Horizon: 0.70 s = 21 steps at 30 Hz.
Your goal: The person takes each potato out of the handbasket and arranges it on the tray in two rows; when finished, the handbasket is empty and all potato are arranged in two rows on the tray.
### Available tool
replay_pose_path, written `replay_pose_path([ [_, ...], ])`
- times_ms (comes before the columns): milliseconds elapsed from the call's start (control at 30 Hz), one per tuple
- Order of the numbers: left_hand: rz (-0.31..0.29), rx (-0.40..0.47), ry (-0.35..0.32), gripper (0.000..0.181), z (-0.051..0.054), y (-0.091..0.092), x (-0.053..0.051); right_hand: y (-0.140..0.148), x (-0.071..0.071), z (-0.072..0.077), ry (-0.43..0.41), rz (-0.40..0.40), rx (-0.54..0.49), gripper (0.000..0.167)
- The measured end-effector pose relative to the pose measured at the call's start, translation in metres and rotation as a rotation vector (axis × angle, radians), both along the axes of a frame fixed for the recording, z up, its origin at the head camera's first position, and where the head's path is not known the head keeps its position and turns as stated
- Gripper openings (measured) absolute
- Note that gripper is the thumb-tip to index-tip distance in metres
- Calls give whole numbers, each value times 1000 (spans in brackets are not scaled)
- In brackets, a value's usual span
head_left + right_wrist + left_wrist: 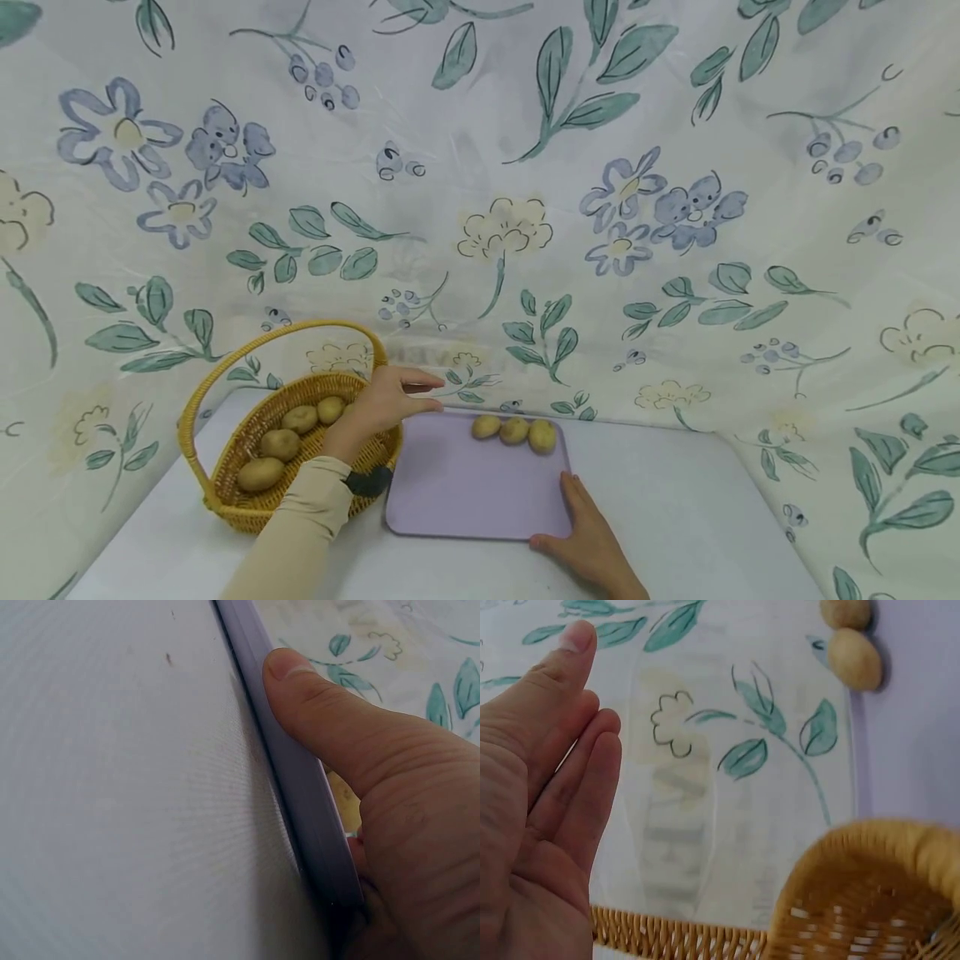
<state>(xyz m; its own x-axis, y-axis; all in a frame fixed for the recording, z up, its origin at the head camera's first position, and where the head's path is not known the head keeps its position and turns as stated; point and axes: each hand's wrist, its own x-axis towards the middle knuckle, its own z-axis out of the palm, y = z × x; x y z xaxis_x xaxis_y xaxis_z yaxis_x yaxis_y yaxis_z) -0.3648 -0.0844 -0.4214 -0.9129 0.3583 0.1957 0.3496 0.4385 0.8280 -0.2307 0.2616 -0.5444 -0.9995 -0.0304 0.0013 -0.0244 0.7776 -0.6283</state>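
Observation:
My left hand [378, 404] is raised over the right rim of a wicker basket [243, 518], empty, with its fingers straight and thumb apart. Several potatoes [280, 445] lie in a curved row along the basket's back left side; part of the inside is hidden behind my left arm. To the right, a flat lilac tray [480, 492] carries three potatoes [513, 430] side by side near its back right corner. My right hand [588, 537] holds the tray's front right corner, thumb [307, 686] against the front edge and fingers along the right side.
The basket's tall arched handle [197, 392] rises above its left and back. Tray and basket stand close together on a white table [667, 500]. A floral sheet [495, 333] hangs behind and at the sides.

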Motion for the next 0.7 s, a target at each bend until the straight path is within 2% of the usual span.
replay_pose_path([
  [100, 35, -40, 27, 44, 1, -14, 1, 1, 1, 1, 2, 1, -18, 123],
  [300, 110, -123, 74, 44, 1, -56, 4, 2, 0, 2, 12, -2, -11, 123],
  [533, 167, -130, 101, 46, -5, -87, 5, 4, -2, 1, 17, 11, -4, 123],
  [633, 203, -127, 63, 52, -11, -98, 7, 2, 0, 0, 9, 12, -4, 122],
  [700, 220, -88, 1, 58, -15, -105, 9, 0, 0, 0, 7, 13, -5, 122],
])
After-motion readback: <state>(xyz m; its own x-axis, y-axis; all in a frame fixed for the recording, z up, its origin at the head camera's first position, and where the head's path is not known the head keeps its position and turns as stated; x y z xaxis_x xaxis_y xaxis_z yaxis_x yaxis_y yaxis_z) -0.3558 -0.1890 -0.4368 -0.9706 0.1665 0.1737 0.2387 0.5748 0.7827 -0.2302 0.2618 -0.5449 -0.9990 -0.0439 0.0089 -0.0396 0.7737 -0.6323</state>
